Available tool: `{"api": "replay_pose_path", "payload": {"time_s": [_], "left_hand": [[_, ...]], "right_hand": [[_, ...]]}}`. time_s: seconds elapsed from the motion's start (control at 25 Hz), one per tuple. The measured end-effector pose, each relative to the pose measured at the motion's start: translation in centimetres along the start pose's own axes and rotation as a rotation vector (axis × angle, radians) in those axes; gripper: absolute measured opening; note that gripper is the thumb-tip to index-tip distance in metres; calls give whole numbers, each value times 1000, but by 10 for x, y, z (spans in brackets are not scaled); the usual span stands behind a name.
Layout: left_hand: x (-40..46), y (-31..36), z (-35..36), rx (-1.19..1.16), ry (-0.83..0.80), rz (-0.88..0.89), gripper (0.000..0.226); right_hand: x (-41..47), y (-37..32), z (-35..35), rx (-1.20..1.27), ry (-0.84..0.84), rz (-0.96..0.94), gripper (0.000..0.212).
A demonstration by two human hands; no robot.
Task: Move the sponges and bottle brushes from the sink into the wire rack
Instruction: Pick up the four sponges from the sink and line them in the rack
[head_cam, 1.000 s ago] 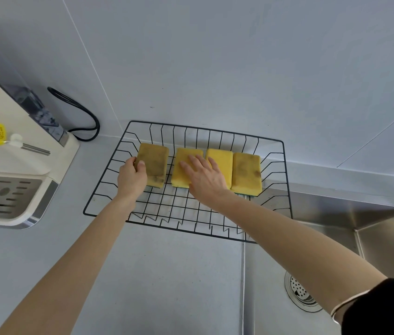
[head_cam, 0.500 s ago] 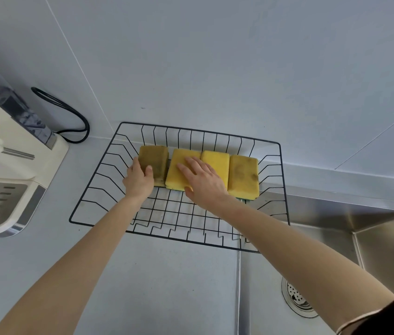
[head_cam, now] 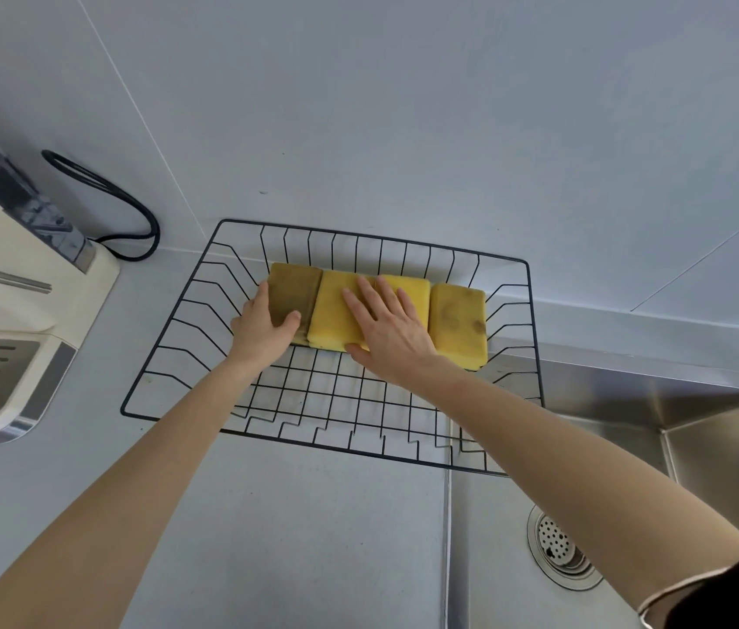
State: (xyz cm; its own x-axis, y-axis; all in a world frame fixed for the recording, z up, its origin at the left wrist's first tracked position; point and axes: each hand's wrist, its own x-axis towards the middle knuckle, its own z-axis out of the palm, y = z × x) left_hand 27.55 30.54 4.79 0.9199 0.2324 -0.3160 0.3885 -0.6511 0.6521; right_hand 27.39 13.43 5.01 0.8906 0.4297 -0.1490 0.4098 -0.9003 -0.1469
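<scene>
Sponges: four yellow sponges lie flat in a row along the far side of the wire rack, edges touching; the leftmost sponge is stained brownish, the second sponge is bright yellow, the third sponge is mostly hidden by the right hand, and the rightmost sponge is blotched with brown.
Left hand: curled round the near left corner of the leftmost sponge, thumb on top, fingers along its left edge.
Right hand: fingers spread apart and laid flat across the second and third sponges, thumb at the near edge of the second; gripping nothing.
Wire rack: black, sits on the worktop against the wall, its near right corner overhanging the sink.
Sink: stainless steel, to the right, with a round drain strainer near the right forearm.
Worktop: pale grey.
Appliance: cream, at the left edge, with a black cable looping behind it.
</scene>
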Motion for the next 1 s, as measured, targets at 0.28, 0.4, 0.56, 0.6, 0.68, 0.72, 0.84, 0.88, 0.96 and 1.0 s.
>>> {"api": "replay_pose_path", "payload": {"time_s": [0.28, 0.4, 0.56, 0.6, 0.68, 0.72, 0.84, 0.88, 0.96, 1.0], "left_hand": [[-15, 4, 5, 280, 31, 227, 83], [-16, 1, 8, 404, -51, 280, 90], [-13, 2, 16, 503, -65, 263, 79], [-13, 3, 17, 523, -62, 261, 77], [-13, 5, 17, 555, -58, 247, 76], [-13, 6, 16, 568, -59, 237, 77], [-19, 14, 11, 587, -72, 224, 78], [-22, 17, 9, 586, -70, 224, 80], [-30, 25, 4, 579, -48, 228, 83], [-34, 29, 2, 576, -31, 236, 85]], "right_hand": [[-7, 11, 1, -52, 51, -37, 79], [-10, 21, 0, -91, 52, -24, 83], [-7, 24, 1, -72, 40, -16, 82], [-7, 23, 2, -68, 40, -14, 82], [-7, 22, 1, -63, 34, -9, 83], [-8, 22, -1, -60, 27, -7, 84], [-15, 20, -9, -65, 10, -5, 86], [-18, 19, -12, -59, 11, -2, 86], [-26, 16, -20, -34, 16, 13, 84], [-31, 16, -25, -21, 18, 21, 82]]}}
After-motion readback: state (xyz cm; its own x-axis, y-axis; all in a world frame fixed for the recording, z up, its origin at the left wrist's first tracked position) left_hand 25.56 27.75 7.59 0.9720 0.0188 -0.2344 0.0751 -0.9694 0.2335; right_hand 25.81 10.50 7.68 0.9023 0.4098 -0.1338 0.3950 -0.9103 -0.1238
